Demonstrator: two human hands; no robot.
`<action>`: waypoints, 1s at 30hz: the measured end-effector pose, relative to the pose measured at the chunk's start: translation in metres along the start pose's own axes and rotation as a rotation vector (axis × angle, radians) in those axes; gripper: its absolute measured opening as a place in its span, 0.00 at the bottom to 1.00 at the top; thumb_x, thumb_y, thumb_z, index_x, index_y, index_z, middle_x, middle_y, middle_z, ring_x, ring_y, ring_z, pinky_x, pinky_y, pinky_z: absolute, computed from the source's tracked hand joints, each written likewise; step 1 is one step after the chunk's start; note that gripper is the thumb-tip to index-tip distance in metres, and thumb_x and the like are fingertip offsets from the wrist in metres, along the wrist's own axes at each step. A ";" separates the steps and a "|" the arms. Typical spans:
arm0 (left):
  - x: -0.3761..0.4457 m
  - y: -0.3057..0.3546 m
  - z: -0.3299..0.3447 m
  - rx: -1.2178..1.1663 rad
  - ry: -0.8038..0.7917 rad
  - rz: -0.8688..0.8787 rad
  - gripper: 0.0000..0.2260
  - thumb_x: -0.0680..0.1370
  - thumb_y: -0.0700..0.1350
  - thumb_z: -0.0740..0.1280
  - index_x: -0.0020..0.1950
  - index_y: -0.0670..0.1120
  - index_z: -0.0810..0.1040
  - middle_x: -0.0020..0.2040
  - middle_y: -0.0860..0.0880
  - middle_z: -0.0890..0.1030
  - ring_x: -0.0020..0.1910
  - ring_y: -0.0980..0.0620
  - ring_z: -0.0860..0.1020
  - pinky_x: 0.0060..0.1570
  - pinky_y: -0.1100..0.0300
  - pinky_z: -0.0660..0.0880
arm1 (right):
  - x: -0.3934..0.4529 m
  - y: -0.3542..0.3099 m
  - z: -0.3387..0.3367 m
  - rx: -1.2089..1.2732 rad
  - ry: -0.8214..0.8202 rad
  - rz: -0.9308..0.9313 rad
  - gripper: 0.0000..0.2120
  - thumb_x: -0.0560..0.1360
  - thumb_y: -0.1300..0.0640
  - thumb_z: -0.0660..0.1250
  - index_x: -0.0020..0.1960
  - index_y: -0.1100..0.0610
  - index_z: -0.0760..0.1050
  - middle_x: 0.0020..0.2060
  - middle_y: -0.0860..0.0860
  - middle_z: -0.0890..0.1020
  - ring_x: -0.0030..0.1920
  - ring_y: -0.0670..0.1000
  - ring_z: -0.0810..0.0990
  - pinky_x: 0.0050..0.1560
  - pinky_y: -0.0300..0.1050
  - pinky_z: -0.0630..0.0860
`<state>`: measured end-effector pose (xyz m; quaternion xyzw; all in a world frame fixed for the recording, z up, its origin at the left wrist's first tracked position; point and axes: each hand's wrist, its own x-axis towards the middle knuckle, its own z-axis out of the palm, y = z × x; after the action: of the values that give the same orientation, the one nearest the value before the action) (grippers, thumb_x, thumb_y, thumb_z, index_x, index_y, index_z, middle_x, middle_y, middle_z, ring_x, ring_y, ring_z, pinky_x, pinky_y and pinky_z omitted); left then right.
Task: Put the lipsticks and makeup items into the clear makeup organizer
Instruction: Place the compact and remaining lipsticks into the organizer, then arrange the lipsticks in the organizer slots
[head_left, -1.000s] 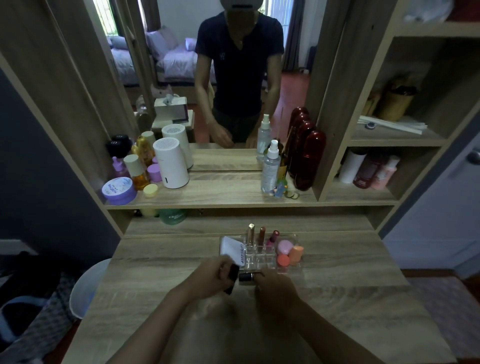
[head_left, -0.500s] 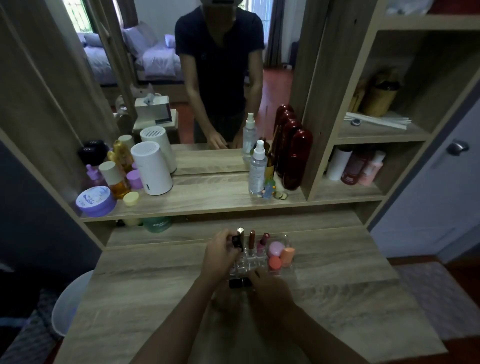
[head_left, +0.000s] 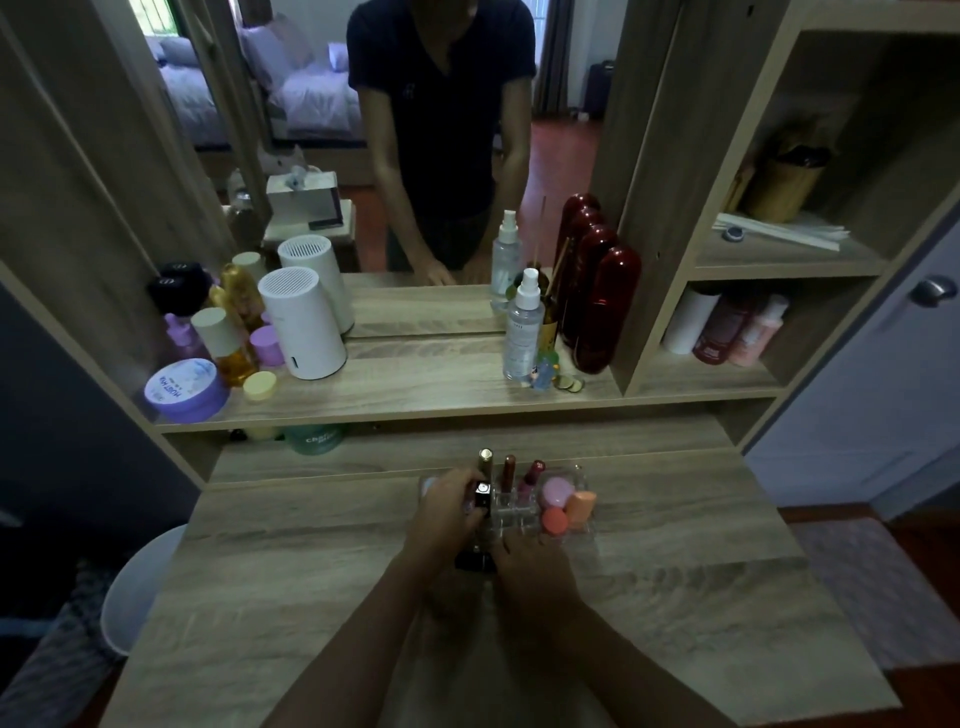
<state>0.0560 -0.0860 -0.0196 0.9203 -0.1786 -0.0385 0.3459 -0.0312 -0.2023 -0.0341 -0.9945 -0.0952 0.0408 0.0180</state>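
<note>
On the wooden desk (head_left: 311, 571), the clear makeup organizer (head_left: 524, 512) is sitting near the back edge, just in front of the raised shelf (head_left: 415, 389). The left hand (head_left: 441, 514) is reaching over the organizer's left side with its fingers clamped on a black square-capped lipstick (head_left: 482, 496), holding it upright at the front-left slots; whether the base is already seated in a slot is hard to tell, since the fingers are covering it. Behind it, a gold-capped lipstick (head_left: 485, 461), a dark red tube (head_left: 508, 472) and a pink-red lipstick (head_left: 531, 477) are standing upright in the back slots. In the organizer's right compartment, a pink round sponge (head_left: 556, 491), a peach sponge (head_left: 581, 508) and a coral round sponge (head_left: 555, 521) are lying packed together, touching one another.

The right hand (head_left: 530, 566) is resting just in front of the organizer, fingers curled downward onto another black lipstick (head_left: 474, 561) that is lying flat on the desk; the grip looks closed on it, though only the tube's left end is showing.

On the shelf, a white cylindrical device (head_left: 304, 325), a lilac jar (head_left: 184, 389) and a clear spray bottle (head_left: 524, 327) are standing well apart from the organizer.
</note>
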 end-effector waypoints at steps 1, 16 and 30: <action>0.000 -0.001 0.001 0.001 0.000 0.000 0.10 0.71 0.38 0.70 0.51 0.47 0.78 0.50 0.49 0.82 0.50 0.51 0.78 0.60 0.49 0.73 | 0.001 -0.001 0.000 0.002 0.004 -0.004 0.18 0.48 0.41 0.81 0.32 0.50 0.83 0.28 0.46 0.84 0.28 0.42 0.82 0.27 0.31 0.76; 0.002 -0.010 0.009 0.065 -0.047 -0.017 0.07 0.74 0.40 0.68 0.52 0.45 0.77 0.50 0.47 0.81 0.49 0.51 0.75 0.53 0.64 0.62 | 0.008 0.040 -0.052 0.562 0.097 0.162 0.07 0.75 0.61 0.68 0.52 0.62 0.78 0.50 0.58 0.82 0.51 0.53 0.82 0.53 0.45 0.81; 0.004 -0.010 0.008 0.068 -0.050 -0.030 0.09 0.73 0.46 0.69 0.52 0.45 0.77 0.51 0.46 0.79 0.52 0.49 0.75 0.58 0.56 0.66 | 0.044 0.030 -0.068 0.416 0.043 0.198 0.10 0.78 0.62 0.63 0.58 0.58 0.77 0.54 0.54 0.83 0.55 0.52 0.80 0.55 0.42 0.73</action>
<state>0.0606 -0.0855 -0.0321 0.9329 -0.1747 -0.0606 0.3091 0.0228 -0.2253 0.0288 -0.9745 0.0136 0.0401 0.2204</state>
